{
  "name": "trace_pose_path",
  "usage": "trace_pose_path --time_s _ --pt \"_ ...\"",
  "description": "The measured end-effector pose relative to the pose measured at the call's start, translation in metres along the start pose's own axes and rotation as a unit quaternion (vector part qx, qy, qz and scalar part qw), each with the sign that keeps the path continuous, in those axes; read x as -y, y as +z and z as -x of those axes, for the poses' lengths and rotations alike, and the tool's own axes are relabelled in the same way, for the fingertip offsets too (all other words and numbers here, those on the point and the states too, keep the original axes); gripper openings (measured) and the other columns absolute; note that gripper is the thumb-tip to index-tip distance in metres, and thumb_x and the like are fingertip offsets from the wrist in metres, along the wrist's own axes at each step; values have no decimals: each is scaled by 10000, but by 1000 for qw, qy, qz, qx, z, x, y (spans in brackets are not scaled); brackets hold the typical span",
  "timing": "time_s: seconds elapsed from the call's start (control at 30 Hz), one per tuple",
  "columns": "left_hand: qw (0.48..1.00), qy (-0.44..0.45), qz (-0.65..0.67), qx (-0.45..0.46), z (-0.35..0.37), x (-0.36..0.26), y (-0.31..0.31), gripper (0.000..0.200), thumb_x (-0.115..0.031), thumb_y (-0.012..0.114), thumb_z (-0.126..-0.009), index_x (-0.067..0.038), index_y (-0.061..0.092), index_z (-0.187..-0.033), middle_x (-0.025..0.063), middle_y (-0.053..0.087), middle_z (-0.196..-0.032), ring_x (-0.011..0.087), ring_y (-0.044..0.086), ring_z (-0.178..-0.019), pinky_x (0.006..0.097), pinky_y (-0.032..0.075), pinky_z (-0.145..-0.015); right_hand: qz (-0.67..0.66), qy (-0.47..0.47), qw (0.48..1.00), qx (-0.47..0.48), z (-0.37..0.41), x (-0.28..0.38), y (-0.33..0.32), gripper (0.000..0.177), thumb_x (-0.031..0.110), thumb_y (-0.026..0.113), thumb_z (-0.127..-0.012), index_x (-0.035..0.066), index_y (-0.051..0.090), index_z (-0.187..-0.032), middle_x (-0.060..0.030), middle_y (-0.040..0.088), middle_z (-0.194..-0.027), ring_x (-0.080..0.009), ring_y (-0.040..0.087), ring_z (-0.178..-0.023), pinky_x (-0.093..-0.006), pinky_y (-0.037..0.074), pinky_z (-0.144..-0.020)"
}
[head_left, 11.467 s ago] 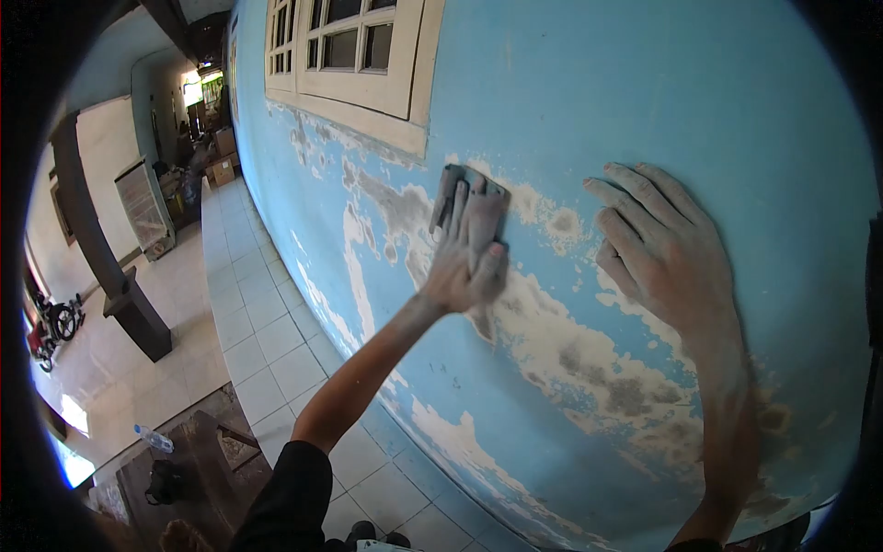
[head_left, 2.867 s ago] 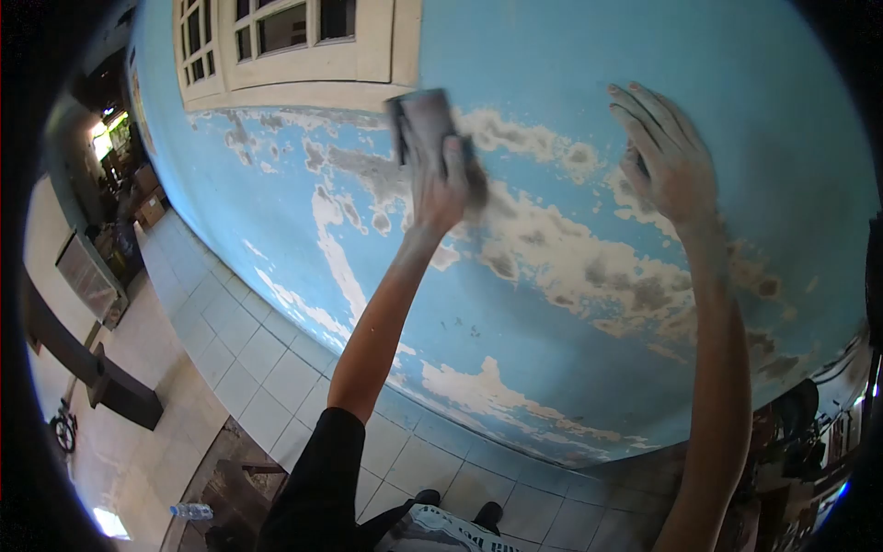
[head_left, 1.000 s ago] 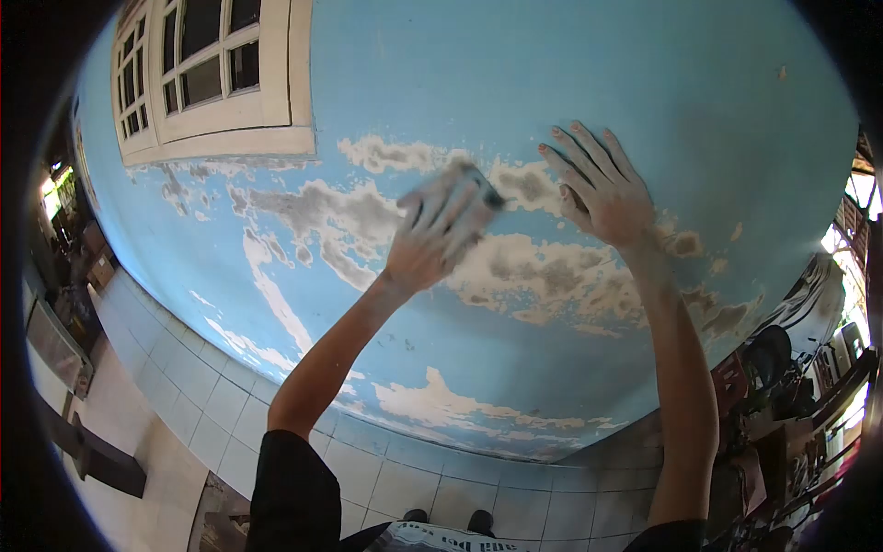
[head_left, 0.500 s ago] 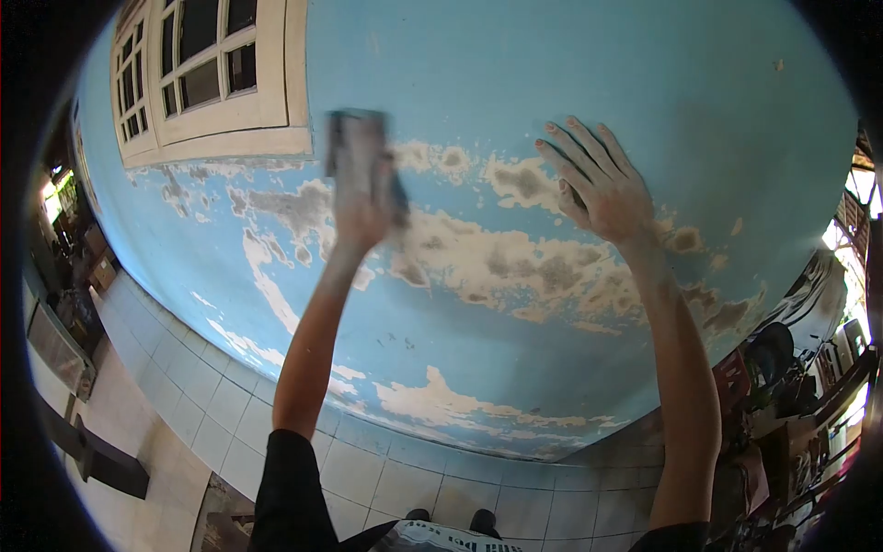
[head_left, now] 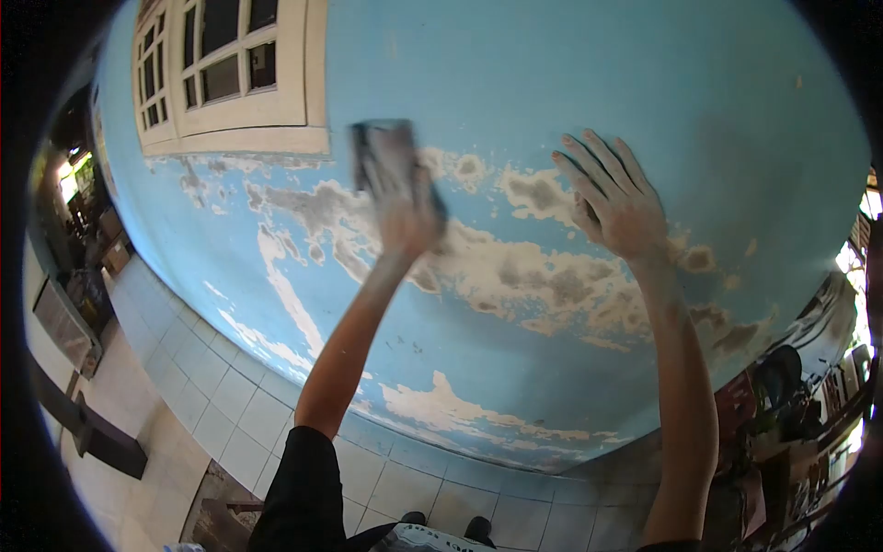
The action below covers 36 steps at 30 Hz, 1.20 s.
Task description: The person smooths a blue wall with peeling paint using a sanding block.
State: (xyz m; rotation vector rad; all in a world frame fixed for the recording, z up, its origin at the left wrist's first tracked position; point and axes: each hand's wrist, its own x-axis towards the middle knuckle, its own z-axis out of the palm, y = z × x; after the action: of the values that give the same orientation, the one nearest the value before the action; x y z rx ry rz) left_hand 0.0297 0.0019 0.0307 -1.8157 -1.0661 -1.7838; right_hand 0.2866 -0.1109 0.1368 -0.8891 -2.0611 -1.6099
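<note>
My left hand (head_left: 405, 207) is pressed over a dark, flat block (head_left: 384, 138), blurred by motion, against the blue wall (head_left: 478, 83). The block lies just right of the window's lower corner, at the edge of the peeled patches (head_left: 543, 271). Its exact kind cannot be made out. My right hand (head_left: 618, 198) lies flat on the wall further right, fingers spread and pointing up, beside a bare grey patch, holding nothing.
A cream-framed window (head_left: 244, 129) is at the upper left. Light floor tiles (head_left: 382, 488) run along the wall's foot. A dark wooden piece (head_left: 110, 442) stands at the lower left. Cluttered objects (head_left: 782, 386) crowd the right side.
My left hand and the block have shifted slightly right and down relative to the window. My right hand rests at about the same spot on the wall. The whole view has shifted a little.
</note>
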Motion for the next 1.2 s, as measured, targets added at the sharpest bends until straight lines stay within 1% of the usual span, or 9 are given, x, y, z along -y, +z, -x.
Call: trace_pose_path --time_s 0.1,0.3,0.33,0.47,0.63,0.83,0.9,1.03,1.2 --pt "953 247 -97 142 35 -43 -4 590 -363 414 -978 -77 285 -1478 233 210 -1537 427 174 -1425 595 172 -1129 -4 7 1000 4 2 0 -1 482 184 536 -849 167 534 -1331 3 503 -1397 -205 433 -1316 -413 325 -1140" --pt "993 95 58 38 -7 21 -31 571 -324 343 -1021 26 262 -1464 238 246 -1524 419 227 -1407 455 197 -1157 -2 1 1000 3 3 -2 -2 478 180 537 -842 152 546 -1319 9 510 -1392 -189 440 -1309 -401 333 -1139" --pt "993 -104 42 30 -16 34 -27 595 -342 336 -1022 39 236 -1468 266 197 -1530 432 186 -1416 485 170 -1159 -3 4 1000 -6 3 -2 -1 475 179 535 -842 152 548 -1317 9 513 -1389 -187 442 -1307 -398 336 -1138" --pt "975 82 -191 84 6 13 13 646 -392 264 -1021 18 119 -1498 260 78 -1555 467 54 -1429 598 102 -1141 -3 10 1000 -21 4 -1 1 473 174 546 -839 152 552 -1311 12 520 -1382 -184 445 -1303 -392 341 -1137" --pt "967 187 -104 135 21 -73 15 636 -410 329 -1003 -66 164 -1512 252 137 -1547 451 163 -1416 619 150 -1134 -11 16 1000 -14 7 -5 1 477 189 566 -840 159 547 -1316 4 511 -1390 -184 436 -1312 -388 323 -1150" --pt "990 -105 23 87 -3 -8 -8 628 -402 236 -1016 -6 174 -1498 273 200 -1524 455 153 -1418 550 158 -1149 0 -15 1000 23 55 -30 -22 502 183 559 -837 157 522 -1337 -13 479 -1419 -204 409 -1336 -405 296 -1161" --pt "997 -73 -4 -10 13 -34 10 626 -414 234 -1017 -23 179 -1502 258 168 -1540 476 106 -1418 566 152 -1146 4 -24 999 30 79 -41 -31 511 175 554 -835 154 515 -1344 -15 470 -1427 -209 401 -1342 -414 293 -1160" --pt "967 179 -109 143 57 -122 30 636 -357 323 -1010 -18 122 -1510 238 87 -1564 432 74 -1439 591 87 -1146 -10 -10 999 45 94 -48 -31 494 155 534 -825 142 544 -1319 -25 501 -1403 -217 428 -1326 -437 319 -1138" --pt "980 144 -94 103 32 -86 35 623 -421 308 -1005 -64 194 -1502 327 230 -1483 499 181 -1392 622 144 -1135 -21 25 999 11 96 -50 -30 481 135 512 -808 131 578 -1284 -32 541 -1364 -223 464 -1300 -439 345 -1118"
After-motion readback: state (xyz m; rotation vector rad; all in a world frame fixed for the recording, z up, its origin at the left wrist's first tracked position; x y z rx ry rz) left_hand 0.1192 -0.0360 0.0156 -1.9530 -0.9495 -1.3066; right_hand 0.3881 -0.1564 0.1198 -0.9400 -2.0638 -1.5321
